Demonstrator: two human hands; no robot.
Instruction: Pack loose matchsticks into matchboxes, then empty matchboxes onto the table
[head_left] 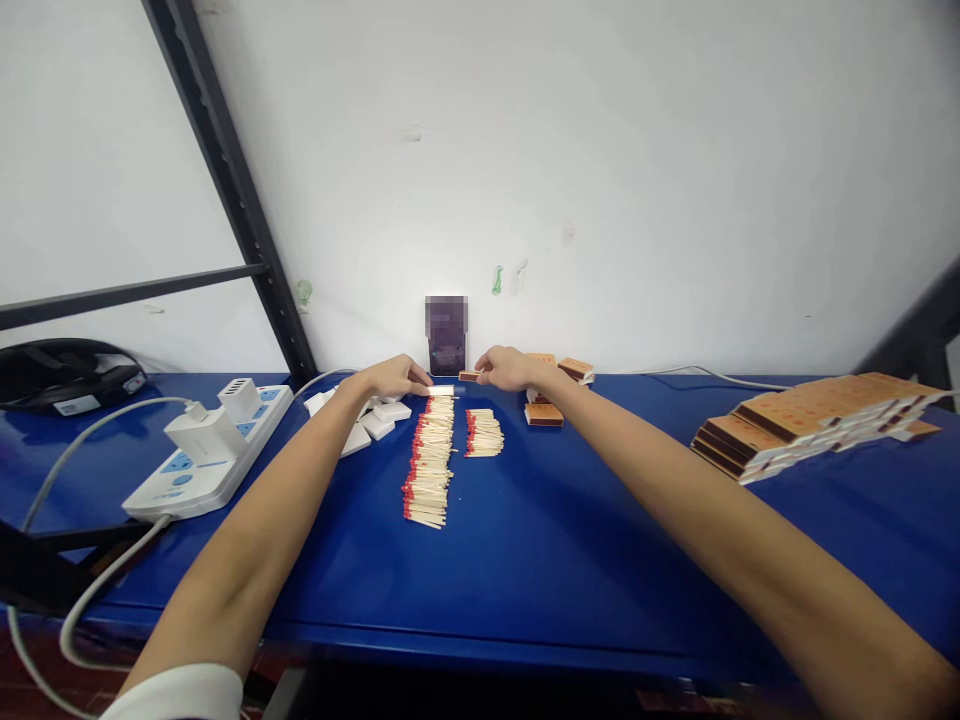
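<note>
At the back of the blue table, my left hand [401, 377] has its fingertips closed on the near-left end of a white matchbox tray [441, 390]. The tray sits at the far end of a long row of red-tipped matches [430, 460]. My right hand [506, 368] pinches a brown-and-orange matchbox sleeve [469, 376] level with the tray and a little apart from it. A shorter bunch of matches [484, 434] lies below the sleeve. Beside my left wrist is a loose pile of white trays [379, 424]. Several matchboxes [544, 415] lie by my right wrist, partly hidden.
A dark phone [448, 345] leans against the wall behind my hands. To the right stands a large stack of matchbox sleeves [802, 420]. On the left are a white power strip [217, 480] with chargers and cables, a black headset [71, 375] and a dark metal post [247, 200].
</note>
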